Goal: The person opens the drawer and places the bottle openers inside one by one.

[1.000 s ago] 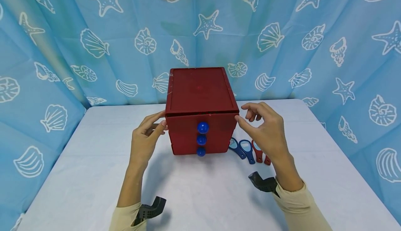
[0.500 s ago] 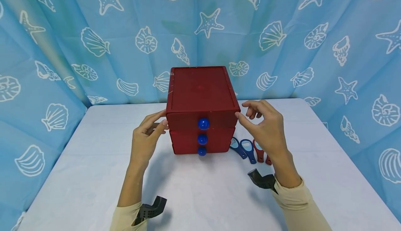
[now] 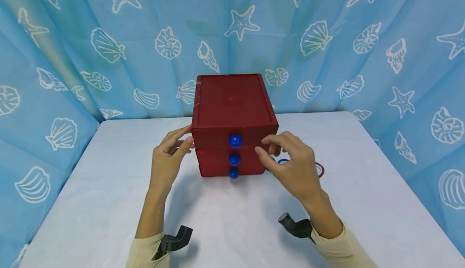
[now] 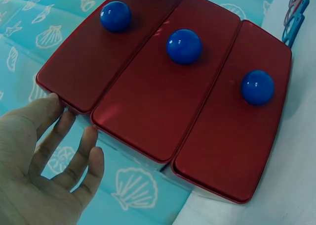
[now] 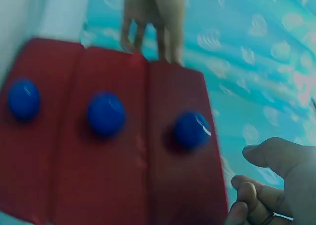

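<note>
A red three-drawer chest point(image 3: 232, 100) stands mid-frame, its drawers apparently closed. Left of center, the left hand point(image 3: 166, 161) touches its side, fingers loosely spread. Right of center, the right hand point(image 3: 296, 169) hovers by the front, thumb and forefinger apart, holding nothing. The step looks like steadying and reaching; pulling the top blue knob point(image 3: 235, 141) would call for a pinch.

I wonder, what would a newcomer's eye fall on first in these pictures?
Probably the red drawer unit on the white table, three blue knobs down its front. The left hand is at its left side, the right hand near its right front corner. Behind hangs a seashell curtain.
</note>
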A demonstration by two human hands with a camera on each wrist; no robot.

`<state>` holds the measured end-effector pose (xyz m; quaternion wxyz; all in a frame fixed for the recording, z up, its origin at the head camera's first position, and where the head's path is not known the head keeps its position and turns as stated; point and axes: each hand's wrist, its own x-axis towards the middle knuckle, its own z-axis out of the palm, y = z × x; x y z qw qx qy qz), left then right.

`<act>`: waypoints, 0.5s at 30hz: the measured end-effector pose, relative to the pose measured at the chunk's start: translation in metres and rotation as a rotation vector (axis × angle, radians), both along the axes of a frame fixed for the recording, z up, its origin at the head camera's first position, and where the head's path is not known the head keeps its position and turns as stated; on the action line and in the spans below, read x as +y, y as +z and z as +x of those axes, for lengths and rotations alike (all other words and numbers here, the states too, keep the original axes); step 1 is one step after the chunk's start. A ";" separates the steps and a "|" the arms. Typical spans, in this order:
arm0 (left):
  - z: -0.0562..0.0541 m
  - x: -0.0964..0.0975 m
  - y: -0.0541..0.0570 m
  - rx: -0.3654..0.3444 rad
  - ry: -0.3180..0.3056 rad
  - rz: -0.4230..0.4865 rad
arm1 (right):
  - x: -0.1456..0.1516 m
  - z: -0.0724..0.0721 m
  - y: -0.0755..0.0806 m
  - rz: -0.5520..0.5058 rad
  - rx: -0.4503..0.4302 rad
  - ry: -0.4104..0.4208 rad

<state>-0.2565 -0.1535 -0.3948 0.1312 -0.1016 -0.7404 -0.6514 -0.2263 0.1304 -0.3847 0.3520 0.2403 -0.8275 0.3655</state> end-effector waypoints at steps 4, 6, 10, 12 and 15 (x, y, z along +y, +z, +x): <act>0.001 -0.001 0.001 -0.011 0.014 -0.005 | -0.019 -0.002 -0.018 0.079 -0.150 -0.012; 0.002 -0.001 0.000 -0.017 0.014 -0.007 | -0.026 -0.003 -0.027 0.118 -0.245 -0.044; 0.002 0.000 0.000 -0.015 0.009 -0.013 | -0.035 -0.005 -0.039 0.188 -0.348 -0.099; 0.001 0.000 0.000 -0.010 0.008 -0.013 | -0.038 -0.006 -0.043 0.204 -0.353 -0.113; 0.000 0.001 0.001 -0.004 0.006 -0.011 | -0.042 -0.006 -0.048 0.213 -0.341 -0.132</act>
